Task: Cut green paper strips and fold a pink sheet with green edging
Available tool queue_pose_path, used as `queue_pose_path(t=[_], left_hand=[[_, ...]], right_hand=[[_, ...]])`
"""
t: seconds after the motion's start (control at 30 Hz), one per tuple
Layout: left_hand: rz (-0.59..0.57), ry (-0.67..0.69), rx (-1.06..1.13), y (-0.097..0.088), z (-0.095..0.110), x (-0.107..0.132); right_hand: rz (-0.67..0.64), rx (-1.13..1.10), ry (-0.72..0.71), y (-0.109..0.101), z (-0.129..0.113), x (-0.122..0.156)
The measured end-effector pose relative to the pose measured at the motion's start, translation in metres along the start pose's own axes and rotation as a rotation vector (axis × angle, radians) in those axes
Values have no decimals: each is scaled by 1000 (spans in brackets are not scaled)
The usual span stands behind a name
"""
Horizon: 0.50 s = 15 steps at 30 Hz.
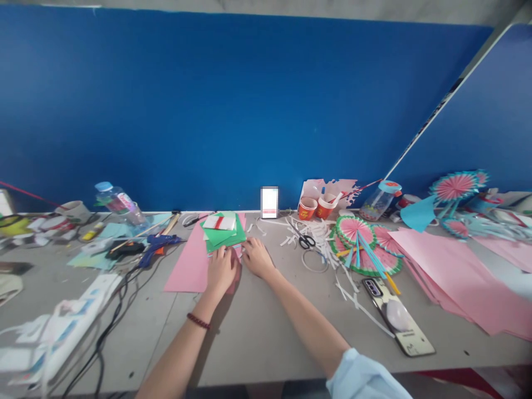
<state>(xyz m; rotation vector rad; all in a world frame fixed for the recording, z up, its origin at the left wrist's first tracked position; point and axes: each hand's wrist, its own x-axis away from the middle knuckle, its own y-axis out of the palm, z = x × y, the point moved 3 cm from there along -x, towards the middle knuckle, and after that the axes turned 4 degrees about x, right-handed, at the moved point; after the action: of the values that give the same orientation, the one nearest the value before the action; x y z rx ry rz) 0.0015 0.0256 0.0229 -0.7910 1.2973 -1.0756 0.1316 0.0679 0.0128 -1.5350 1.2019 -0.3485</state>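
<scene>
My left hand (223,270) rests on a pink sheet of paper (187,271), its fingertips at the lower edge of a stack of green paper (224,237). A narrow pale strip with bluish edges (238,246) shows by the fingers of both hands; what it is cannot be made out. My right hand (257,258) is bent inward at the right corner of the green stack, its fingers curled together. On top of the stack lies a white piece with a red band (220,222).
A blue glue gun (160,241), a bottle (120,202) and a power strip (77,327) are on the left. Rightward lie scissors (306,241), white paper strips (326,235), paper cups (307,208), watermelon-coloured paper fans (357,235), a phone (399,318) and pink sheets (465,277).
</scene>
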Motion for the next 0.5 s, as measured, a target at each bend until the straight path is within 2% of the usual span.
queue_pose_path(t=[0.33, 0.5], left_hand=[[-54, 22, -111, 2, 5, -5], [-95, 45, -168, 1, 1, -15]], right_hand=[[-28, 33, 9, 1, -1, -1], [-29, 46, 18, -1, -1, -1]])
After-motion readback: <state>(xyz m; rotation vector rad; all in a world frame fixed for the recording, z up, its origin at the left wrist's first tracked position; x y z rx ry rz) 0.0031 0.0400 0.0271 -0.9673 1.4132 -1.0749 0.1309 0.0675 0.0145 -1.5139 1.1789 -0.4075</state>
